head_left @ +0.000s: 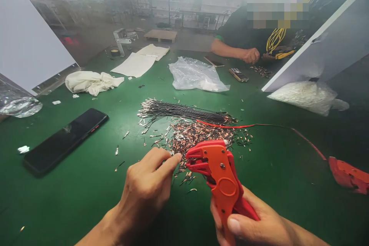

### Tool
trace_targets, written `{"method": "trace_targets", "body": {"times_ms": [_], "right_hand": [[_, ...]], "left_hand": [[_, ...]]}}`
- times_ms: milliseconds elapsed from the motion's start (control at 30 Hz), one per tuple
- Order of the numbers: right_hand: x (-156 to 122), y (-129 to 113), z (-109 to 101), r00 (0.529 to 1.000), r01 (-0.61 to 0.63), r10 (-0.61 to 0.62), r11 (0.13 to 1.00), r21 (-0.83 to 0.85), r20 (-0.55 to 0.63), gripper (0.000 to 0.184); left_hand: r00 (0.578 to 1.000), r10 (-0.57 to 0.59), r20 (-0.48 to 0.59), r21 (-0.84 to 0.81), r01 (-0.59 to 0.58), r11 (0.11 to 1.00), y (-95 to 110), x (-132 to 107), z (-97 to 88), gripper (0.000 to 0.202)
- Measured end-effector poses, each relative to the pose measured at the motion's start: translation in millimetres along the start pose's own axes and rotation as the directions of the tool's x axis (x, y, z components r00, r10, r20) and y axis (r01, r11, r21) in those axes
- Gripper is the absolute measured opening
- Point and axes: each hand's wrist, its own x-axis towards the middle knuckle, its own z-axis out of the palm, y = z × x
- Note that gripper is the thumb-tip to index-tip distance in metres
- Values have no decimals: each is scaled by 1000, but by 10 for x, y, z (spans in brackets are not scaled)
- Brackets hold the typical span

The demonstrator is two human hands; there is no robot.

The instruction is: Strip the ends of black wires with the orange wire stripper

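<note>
One wire stripper (221, 169), gripped by the right hand (258, 219), has its nose just right of the left hand (148, 177), whose fingers pinch narrow, contents unclear. Seemingly stripping; next calls for squarely aligned feeding.

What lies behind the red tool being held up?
Loose wire scraps, then a bundle of black wires farther back. Whatever the red tool itself covers can't be seen.

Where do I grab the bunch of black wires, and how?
Probably around the middle of the bunch of black wires, coming down from above: it lies long and low, silvery tips spread at its left end, and a heap of scraps crowds its near side.
</note>
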Motion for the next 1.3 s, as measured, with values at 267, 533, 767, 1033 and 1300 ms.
{"method": "trace_targets", "body": {"times_ms": [267,533,767,1033,1300], "right_hand": [[21,-41,-36,997,16,-15,1000,-5,74,46],[83,75,-100,994,14,-36,980,199,105,42],[45,12,-41,998,9,-17,992,126,63,44],[46,0,-39,1000,21,-21,999,25,2,46],[5,10,11,996,58,-63,995,-86,-57,51]], "left_hand": [[997,-59,-59,-43,56,997,-17,-37,3,23],[998,-39,-44,-66,36,997,11,-43,1,25],[999,-26,-28,-41,25,999,-22,-47,7,29],[999,-9,-34,12,10,1000,4,-43,-4,28],[1000,-9,-9,3,9,1000,14,-44,-16,27]]}}
